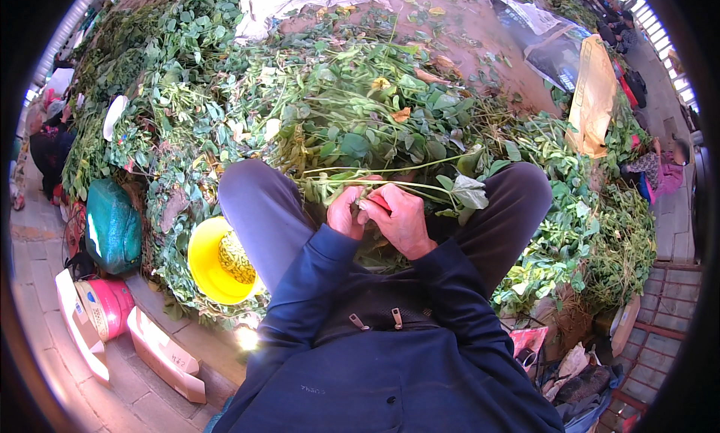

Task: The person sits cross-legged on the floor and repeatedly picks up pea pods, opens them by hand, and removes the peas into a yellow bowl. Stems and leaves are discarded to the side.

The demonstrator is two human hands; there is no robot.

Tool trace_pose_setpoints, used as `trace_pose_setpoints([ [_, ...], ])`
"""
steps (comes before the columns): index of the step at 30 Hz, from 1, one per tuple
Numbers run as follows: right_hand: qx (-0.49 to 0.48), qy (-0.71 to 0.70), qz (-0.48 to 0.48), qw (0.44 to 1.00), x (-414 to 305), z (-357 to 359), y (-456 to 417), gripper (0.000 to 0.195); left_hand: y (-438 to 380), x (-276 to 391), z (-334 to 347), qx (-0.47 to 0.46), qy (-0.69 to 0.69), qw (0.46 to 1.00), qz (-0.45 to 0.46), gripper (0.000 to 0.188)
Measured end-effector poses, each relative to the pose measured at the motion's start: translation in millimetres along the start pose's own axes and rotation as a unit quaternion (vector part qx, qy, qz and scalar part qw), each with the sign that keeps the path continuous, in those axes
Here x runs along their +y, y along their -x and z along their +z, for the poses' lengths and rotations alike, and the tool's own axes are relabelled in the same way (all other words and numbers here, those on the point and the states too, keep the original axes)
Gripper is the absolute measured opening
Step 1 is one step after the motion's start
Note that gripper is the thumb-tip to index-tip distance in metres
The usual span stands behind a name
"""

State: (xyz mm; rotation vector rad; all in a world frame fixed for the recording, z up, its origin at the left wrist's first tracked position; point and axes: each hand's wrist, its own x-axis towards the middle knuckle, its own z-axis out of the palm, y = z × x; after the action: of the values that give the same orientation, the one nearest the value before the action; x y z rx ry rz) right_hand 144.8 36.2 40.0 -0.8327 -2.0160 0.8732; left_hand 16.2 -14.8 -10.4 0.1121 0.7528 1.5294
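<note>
My left hand and my right hand meet above my lap, between my bent knees. A leafy bean stalk, pods at its left end and a pale leaf at its right, runs across just beyond the fingers; the left fingers close around its pod end. The right thumb and fingers pinch close to the left fingertips, and what lies between them is mostly hidden. A red patch shows among the right fingers. By my left knee, a yellow bucket leans, holding many small pale green beans.
Heaped bean plants spread in front and to both sides. A green wrapped bundle, a pink tub and cardboard pieces lie left. A yellow sack stands right. Other people sit near both edges.
</note>
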Motion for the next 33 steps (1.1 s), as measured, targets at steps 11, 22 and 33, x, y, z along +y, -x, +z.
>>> trace_pose_setpoints([
  [11,0.062,0.064,-0.05,0.995,5.6,-1.6,0.0,0.021,8.0,3.4,9.5,-0.048,-0.015,0.999,0.003,0.047],
  [22,0.066,0.035,-0.032,0.997,7.8,-0.7,3.8,0.02,8.2,9.0,-1.0,-0.074,-0.031,0.997,0.012,0.046],
  [33,0.091,0.025,-0.038,0.995,5.8,-1.8,1.8,0.023,5.1,2.1,-0.9,-0.045,0.009,0.998,0.03,0.051],
])
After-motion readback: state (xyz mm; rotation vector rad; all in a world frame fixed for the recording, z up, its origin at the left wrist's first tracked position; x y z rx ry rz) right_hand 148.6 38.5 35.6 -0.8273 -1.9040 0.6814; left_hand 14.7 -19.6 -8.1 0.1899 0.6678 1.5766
